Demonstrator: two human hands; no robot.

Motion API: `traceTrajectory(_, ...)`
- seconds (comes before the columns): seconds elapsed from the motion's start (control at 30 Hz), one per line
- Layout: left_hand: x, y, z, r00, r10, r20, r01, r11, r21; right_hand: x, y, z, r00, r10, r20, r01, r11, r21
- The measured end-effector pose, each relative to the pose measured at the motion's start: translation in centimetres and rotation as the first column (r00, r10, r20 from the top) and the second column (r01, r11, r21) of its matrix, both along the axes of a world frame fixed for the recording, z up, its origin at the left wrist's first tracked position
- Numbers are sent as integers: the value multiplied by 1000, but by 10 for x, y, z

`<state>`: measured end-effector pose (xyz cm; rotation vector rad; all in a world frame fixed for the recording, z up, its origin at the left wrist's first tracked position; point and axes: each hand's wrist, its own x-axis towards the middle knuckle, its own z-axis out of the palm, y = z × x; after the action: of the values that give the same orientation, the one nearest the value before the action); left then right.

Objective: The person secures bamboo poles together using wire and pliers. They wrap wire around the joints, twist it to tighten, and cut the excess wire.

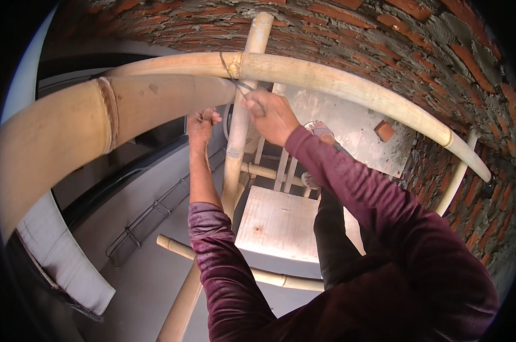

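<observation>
My right hand (272, 118) is closed on the end of a thin dark tie wire (226, 65). The wire loops over a long horizontal bamboo pole (326, 75) where it crosses an upright bamboo pole (235, 153). A thick bamboo pole (155, 102) comes in from the left, its end beside that crossing and the wire. Just below this thick pole is my left hand (201, 126), fingers curled in. Its upper part is partly hidden, and whatever it holds, if anything, I cannot make out.
A rough brick wall (417, 51) runs along the back and right. Below are a wooden board (278, 222), sandalled feet (318, 128), a brick piece (384, 131) and lower bamboo rails (286, 280). A bent metal rod frame (155, 211) lies at the left.
</observation>
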<state>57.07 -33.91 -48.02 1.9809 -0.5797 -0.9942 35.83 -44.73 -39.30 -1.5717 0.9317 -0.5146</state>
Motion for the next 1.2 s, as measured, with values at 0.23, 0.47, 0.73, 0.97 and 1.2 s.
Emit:
traceTrajectory(0.23,-12,11,-13,986,-148,-80,148,989,-17,-29,4,-57,990,132,51,-137,985,108)
traceTrajectory(0.47,-27,-6,-32,918,-67,-392,53,998,-46,-21,21,-129,987,143,73,-146,988,46)
traceTrajectory(0.73,-40,-8,-14,832,67,-551,-69,997,17,-12,9,-143,843,468,265,-537,751,384)
traceTrajectory(0.97,-78,4,30,799,223,558,-225,972,-67,-18,-4,-137,864,500,53,-500,866,-17)
traceTrajectory(1.2,-219,25,-24,856,496,-147,-517,810,-276,-13,-11,-143,827,559,-51,-561,820,-112)
